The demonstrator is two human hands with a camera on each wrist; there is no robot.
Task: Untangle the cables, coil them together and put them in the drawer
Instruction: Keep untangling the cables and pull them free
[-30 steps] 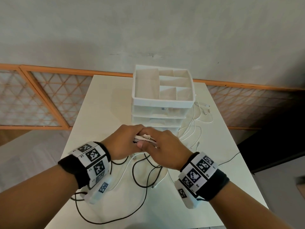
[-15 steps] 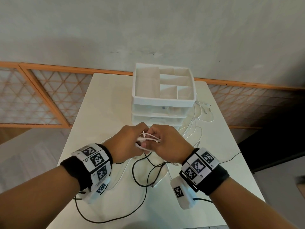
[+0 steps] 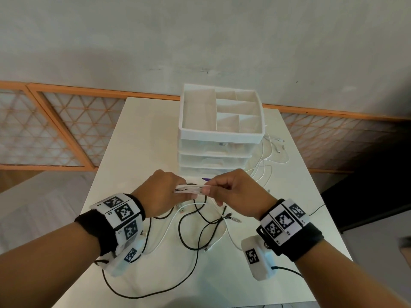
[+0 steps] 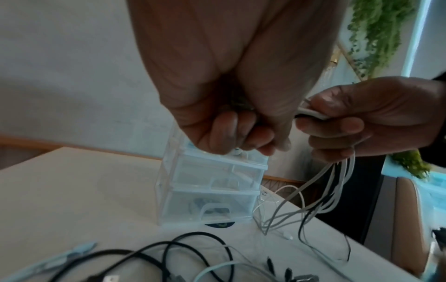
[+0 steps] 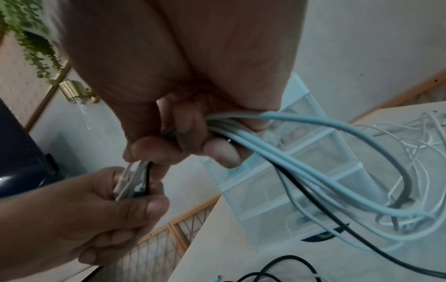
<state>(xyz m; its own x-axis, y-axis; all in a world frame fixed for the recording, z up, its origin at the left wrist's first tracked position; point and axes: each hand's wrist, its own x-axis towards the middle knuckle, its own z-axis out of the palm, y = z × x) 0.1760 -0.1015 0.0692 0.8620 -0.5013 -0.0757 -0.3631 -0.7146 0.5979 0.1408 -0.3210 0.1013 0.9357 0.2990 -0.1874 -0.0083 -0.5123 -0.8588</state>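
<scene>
Both hands hold a bundle of white cables (image 3: 190, 189) above the table, just in front of the drawer unit (image 3: 219, 150). My left hand (image 3: 164, 192) grips one end of the bundle in a fist (image 4: 229, 129). My right hand (image 3: 231, 192) pinches the other end, and several white strands and a black one (image 4: 333, 183) hang from it to the table. In the right wrist view the strands (image 5: 313, 152) run out past my curled fingers (image 5: 193, 141). Loose black cables (image 3: 195, 236) and a white one lie on the table under my hands.
The white table (image 3: 142, 138) carries the clear three-drawer unit with a divided white tray (image 3: 222, 134) on top; all drawers look closed. More white cable (image 3: 266, 161) lies to the right of the unit. A long black cable (image 3: 142, 294) loops near the front edge.
My hands have drawn a little apart. The white strands that looped loosely between them now lie stretched in a flat straight bundle.
</scene>
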